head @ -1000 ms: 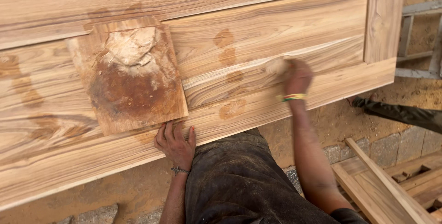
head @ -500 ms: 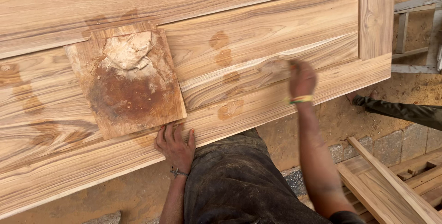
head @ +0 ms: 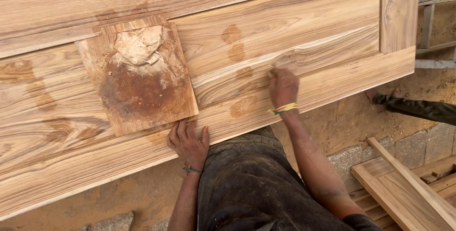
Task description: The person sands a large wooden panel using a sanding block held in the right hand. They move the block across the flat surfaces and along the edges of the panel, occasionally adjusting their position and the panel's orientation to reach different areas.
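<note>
While the right hand (head: 283,87) presses its closed fingers on the wooden door (head: 294,27), rubbing filler into the grain near brown patches, the left hand (head: 189,144) lies spread flat at the door's near edge, just under the small mixing board (head: 142,88) with pale putty (head: 138,44). I judge the next move needs more putty.

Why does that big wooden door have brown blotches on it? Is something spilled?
Yes, the door has brownish patches near the right hand. A stained square board with a pale lump of paste lies on it by the left hand. They look like smeared paste, not damage.
</note>
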